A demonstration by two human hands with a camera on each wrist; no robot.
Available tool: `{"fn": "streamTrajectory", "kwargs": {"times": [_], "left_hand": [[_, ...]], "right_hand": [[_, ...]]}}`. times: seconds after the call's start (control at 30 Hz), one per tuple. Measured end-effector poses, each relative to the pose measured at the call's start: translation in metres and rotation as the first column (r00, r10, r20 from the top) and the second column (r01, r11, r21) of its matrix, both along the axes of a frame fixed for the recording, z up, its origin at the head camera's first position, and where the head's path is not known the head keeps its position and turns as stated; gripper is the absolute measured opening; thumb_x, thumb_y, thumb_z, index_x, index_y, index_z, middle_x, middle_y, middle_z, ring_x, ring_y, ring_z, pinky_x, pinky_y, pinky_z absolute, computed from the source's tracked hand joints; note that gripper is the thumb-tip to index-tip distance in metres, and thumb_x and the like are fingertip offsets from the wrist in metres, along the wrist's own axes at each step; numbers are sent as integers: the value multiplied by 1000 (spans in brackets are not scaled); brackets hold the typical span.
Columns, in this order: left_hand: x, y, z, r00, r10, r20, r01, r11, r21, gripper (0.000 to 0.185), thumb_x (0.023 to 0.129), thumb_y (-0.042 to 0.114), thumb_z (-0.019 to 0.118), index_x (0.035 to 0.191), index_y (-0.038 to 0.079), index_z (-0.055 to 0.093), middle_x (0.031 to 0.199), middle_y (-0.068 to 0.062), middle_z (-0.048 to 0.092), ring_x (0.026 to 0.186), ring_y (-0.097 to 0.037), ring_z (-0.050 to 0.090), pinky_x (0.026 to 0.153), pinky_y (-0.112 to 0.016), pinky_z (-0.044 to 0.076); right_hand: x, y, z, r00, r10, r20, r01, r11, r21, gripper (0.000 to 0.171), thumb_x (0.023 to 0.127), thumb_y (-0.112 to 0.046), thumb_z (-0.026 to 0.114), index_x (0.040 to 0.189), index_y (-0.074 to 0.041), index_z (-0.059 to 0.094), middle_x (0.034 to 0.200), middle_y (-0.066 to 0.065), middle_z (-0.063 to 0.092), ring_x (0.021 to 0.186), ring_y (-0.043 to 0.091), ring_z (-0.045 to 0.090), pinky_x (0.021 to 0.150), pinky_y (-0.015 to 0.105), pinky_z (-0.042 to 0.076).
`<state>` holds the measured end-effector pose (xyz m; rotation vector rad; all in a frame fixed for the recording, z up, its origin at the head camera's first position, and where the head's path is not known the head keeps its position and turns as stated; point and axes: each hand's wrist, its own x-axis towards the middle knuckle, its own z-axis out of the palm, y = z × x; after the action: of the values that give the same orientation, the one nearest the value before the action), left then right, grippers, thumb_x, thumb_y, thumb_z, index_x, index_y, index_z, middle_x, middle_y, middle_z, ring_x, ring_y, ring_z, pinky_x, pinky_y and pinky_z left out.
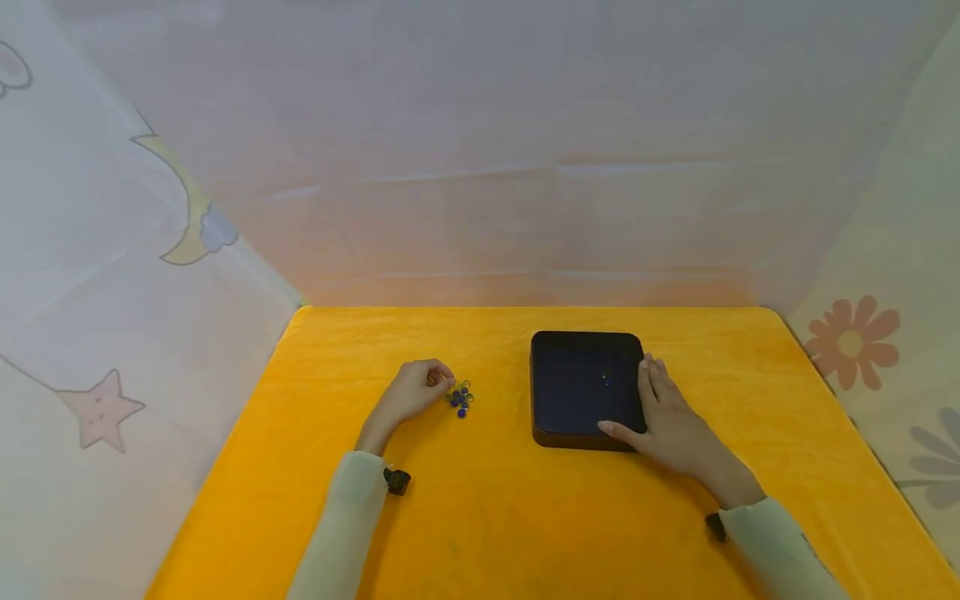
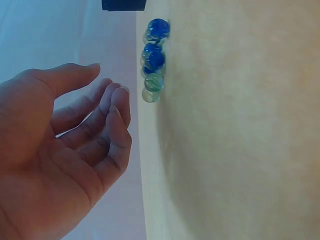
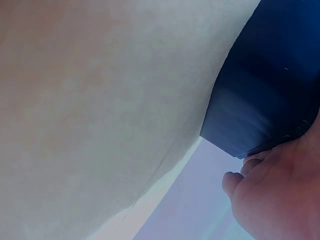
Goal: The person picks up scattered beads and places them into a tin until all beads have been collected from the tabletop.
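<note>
A small cluster of glass marbles (image 1: pixel 460 400), some deep blue and some clear greenish, lies on the yellow cloth. Just left of it hovers my left hand (image 1: pixel 418 387), its fingers loosely bent. In the left wrist view a gap shows between thumb and fingers, with nothing in it, beside the marbles (image 2: pixel 154 61). To the right stands a black square tray (image 1: pixel 566 392) with a couple of small marbles (image 1: pixel 605 379) inside. My right hand (image 1: pixel 675 421) rests against the tray's right wall, fingers straight along it and thumb over the near rim. The right wrist view shows those fingers at the tray's outer side (image 3: pixel 250 110).
A yellow cloth (image 1: pixel 480 517) covers the table. Pale printed fabric (image 1: pixel 480 167) hangs behind the table and at both sides. A dark wrist strap piece (image 1: pixel 397 481) shows at the left sleeve cuff.
</note>
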<state>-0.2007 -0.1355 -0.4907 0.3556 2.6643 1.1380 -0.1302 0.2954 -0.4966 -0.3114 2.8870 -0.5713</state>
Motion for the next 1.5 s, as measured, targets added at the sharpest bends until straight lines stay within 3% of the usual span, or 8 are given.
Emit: {"fn": "streamTrajectory", "kwargs": {"times": [0.47, 0.7, 1.5], "left_hand": [[15, -13, -13, 1000, -15, 16, 16, 995, -97, 16, 102, 20, 71, 114, 10, 73, 88, -1, 69, 71, -14, 56, 67, -30, 49], [14, -12, -14, 999, -33, 11, 34, 995, -91, 15, 101, 20, 72, 113, 11, 72, 91, -1, 69, 74, -14, 58, 69, -31, 51], [7, -5, -16, 997, -78, -12, 74, 977, -199, 15, 100, 20, 74, 113, 12, 74, 92, -1, 72, 77, -12, 61, 74, -32, 54]], "right_hand": [[1, 0, 1, 1000, 0, -1, 0, 1000, 6, 127, 93, -79, 57, 166, -4, -15, 173, 11, -28, 163, 45, -13, 121, 76, 20], [1, 0, 0, 1000, -1, -1, 1, 1000, 2, 127, 93, -79, 57, 166, -3, -15, 173, 12, -27, 163, 45, -12, 121, 76, 20], [0, 2, 0, 1000, 1, 6, -1, 1000, 2, 127, 93, -80, 56, 166, -4, -16, 173, 11, -29, 163, 45, -12, 121, 76, 21]]}}
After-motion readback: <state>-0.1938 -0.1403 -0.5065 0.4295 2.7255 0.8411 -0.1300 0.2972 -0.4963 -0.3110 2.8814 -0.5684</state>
